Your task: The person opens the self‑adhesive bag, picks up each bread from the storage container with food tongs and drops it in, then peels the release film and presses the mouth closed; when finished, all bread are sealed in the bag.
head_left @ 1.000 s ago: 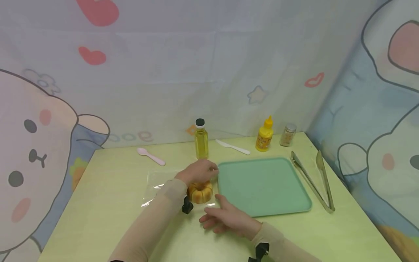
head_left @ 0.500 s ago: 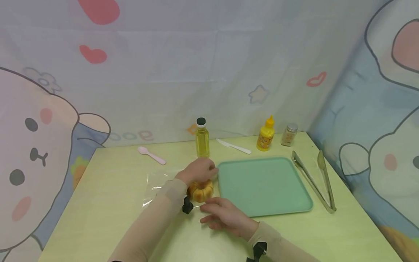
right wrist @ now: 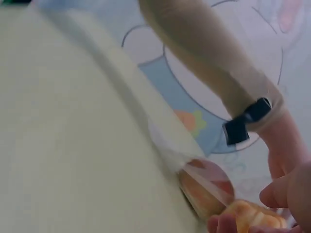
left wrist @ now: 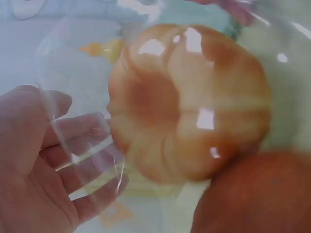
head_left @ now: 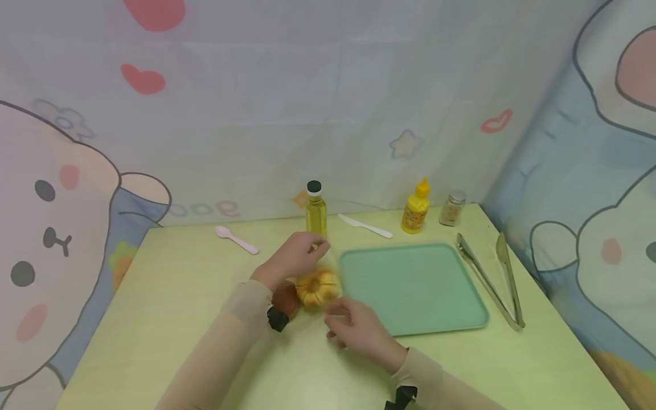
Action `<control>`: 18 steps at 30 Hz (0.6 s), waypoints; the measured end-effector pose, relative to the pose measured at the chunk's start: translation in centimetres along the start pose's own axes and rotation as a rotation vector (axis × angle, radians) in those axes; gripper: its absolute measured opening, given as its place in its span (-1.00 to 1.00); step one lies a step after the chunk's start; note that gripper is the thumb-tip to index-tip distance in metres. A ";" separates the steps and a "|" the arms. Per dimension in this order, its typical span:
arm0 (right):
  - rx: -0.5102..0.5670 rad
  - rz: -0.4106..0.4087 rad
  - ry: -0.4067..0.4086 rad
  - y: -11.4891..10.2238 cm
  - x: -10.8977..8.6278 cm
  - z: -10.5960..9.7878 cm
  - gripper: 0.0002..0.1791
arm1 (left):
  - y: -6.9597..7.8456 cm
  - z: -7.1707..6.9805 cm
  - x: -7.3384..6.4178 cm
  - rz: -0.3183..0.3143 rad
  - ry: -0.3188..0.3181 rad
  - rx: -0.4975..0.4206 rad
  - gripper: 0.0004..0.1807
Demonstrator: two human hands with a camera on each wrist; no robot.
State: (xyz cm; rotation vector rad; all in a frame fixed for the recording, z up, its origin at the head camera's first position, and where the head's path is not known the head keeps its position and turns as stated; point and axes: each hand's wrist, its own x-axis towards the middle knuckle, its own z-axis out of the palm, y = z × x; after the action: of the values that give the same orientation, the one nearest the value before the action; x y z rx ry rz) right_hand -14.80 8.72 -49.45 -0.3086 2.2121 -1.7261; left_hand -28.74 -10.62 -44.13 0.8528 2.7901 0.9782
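A clear plastic bag point(left wrist: 53, 53) holds a glossy, golden ring-shaped bread point(head_left: 318, 288) and a brown round bun point(head_left: 286, 300). The bun is partly covered by the left wrist strap. My left hand point(head_left: 294, 259) is over the bag's far side, between the breads and the oil bottle. Through the film in the left wrist view, its fingers show spread, with a gap below the thumb. My right hand point(head_left: 361, 333) is at the bag's near right edge, fingers bent with the thumb above. Its fingertips, partly hidden, pinch the bag beside the ring bread in the right wrist view.
A green tray point(head_left: 415, 290) stands just right of the bag, with metal tongs point(head_left: 489, 282) beyond. Behind are an oil bottle point(head_left: 316, 213), white knife point(head_left: 365, 226), yellow squeeze bottle point(head_left: 415, 209) and spice jar point(head_left: 452, 209). A pink spoon point(head_left: 237, 240) lies back left.
The bag has come up from lying flat and tilted, bringing the brown bun into sight. My left hand has shifted back and left; my right hand has closed in at the bag's near edge.
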 end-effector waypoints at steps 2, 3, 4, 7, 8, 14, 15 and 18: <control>-0.165 -0.094 0.086 -0.5 0.1 -0.7 -0.64 | 0.1 -0.9 -0.5 0.029 0.043 -0.027 -0.64; -0.242 -0.134 0.132 -0.7 0.2 -1.2 -0.66 | 0.1 -1.4 -0.8 0.045 0.061 -0.049 -0.67; -0.302 -0.167 0.176 -1.0 0.3 -1.7 -0.67 | 0.2 -1.8 -1.1 0.061 0.088 -0.068 -0.69; -0.417 -0.238 0.276 -1.9 0.6 -3.3 -0.68 | 0.2 -2.9 -1.8 0.128 0.188 -0.124 -0.71; -0.443 -0.263 0.294 -2.2 0.7 -3.8 -0.69 | 0.2 -3.2 -2.1 0.141 0.225 -0.144 -0.70; -0.530 -0.405 0.321 -3.9 1.1 -6.5 -0.76 | 0.0 -3.6 -3.6 0.170 0.466 -0.272 -0.71; -0.541 -0.417 0.323 -4.1 1.2 -6.8 -0.78 | 0.0 -3.6 -3.8 0.177 0.501 -0.288 -0.72; -0.560 -0.429 0.318 -4.7 1.6 -7.5 -0.83 | -0.1 -3.6 -4.6 0.204 0.580 -0.324 -0.77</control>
State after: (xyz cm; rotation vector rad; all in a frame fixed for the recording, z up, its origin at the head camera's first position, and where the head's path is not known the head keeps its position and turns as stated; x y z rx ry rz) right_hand -19.22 13.76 -43.44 -0.7249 3.0289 -1.3638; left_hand -25.73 -15.03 -41.87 0.9356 2.8671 1.9203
